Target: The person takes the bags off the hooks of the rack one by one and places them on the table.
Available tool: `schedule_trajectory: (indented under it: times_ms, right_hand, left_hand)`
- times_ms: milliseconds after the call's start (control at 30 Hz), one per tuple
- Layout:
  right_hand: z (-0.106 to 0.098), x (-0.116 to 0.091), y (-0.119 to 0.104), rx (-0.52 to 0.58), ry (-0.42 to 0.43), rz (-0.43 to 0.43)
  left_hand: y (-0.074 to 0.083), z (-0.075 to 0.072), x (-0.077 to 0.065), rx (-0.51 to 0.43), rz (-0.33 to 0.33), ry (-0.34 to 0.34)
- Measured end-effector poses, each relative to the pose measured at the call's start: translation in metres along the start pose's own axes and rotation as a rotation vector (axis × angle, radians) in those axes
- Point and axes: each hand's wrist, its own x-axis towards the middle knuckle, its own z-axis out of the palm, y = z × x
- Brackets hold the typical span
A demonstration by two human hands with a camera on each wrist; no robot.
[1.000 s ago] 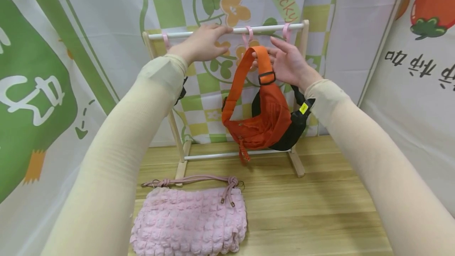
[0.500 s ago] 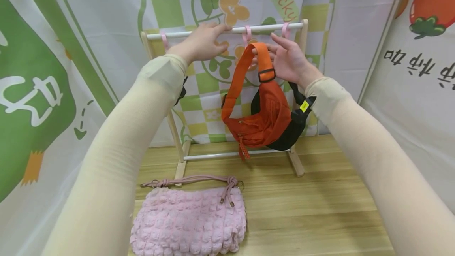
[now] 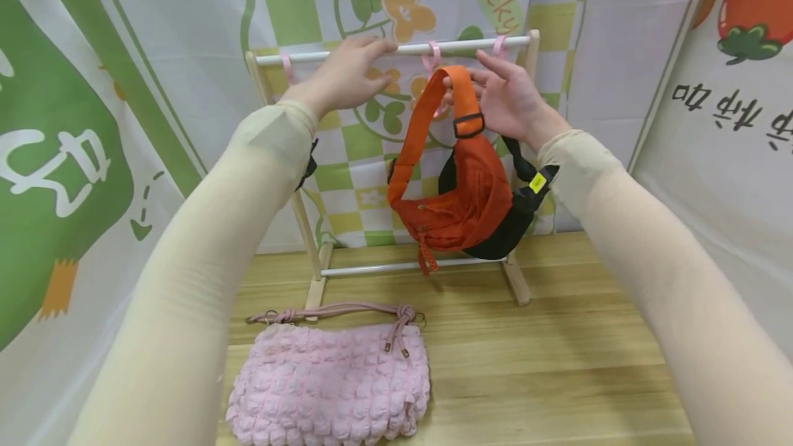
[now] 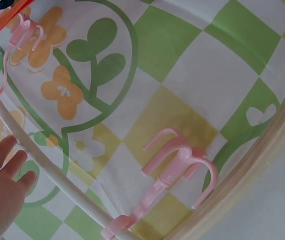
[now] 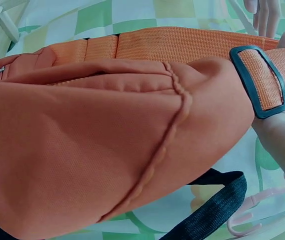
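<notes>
My right hand (image 3: 511, 98) holds up an orange fanny pack (image 3: 486, 191) by its strap (image 3: 460, 91), the fingers hooked through the loop and the thumb raised apart. In the right wrist view, the strap with its black buckle (image 5: 258, 81) lies across that hand. The pack hangs tilted in front of a small rack, its black back panel facing right. At the rack's white top rail (image 3: 477, 45), my left hand (image 3: 350, 74) rests with fingers loosely extended, holding nothing. Pink hooks hang on the rail; the middle hook (image 3: 435, 54) is close above the strap.
A pink puffy handbag (image 3: 328, 384) lies on the wooden tabletop (image 3: 557, 349) before the rack. Another pink hook (image 4: 177, 162) hangs near the rack's left post, and a right hook (image 3: 499, 47) near the other post. Printed cloth (image 3: 291, 19) surrounds the back and sides.
My right hand has raised the fanny pack slightly toward the rail and shifted it a little right. My left hand has slid slightly left along the rail. The pink handbag stays put.
</notes>
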Motion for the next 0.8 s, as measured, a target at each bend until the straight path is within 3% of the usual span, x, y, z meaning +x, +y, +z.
schedule_trajectory:
  times_ms: [400, 800]
  right_hand:
    - [0.008, -0.011, 0.000, 0.019, -0.037, -0.013]
    - [0.011, -0.021, 0.001, 0.000, -0.032, -0.004]
  left_hand:
    - [-0.001, 0.010, -0.016, -0.051, 0.061, 0.097]
    - [0.002, 0.019, -0.032, -0.132, 0.055, 0.113]
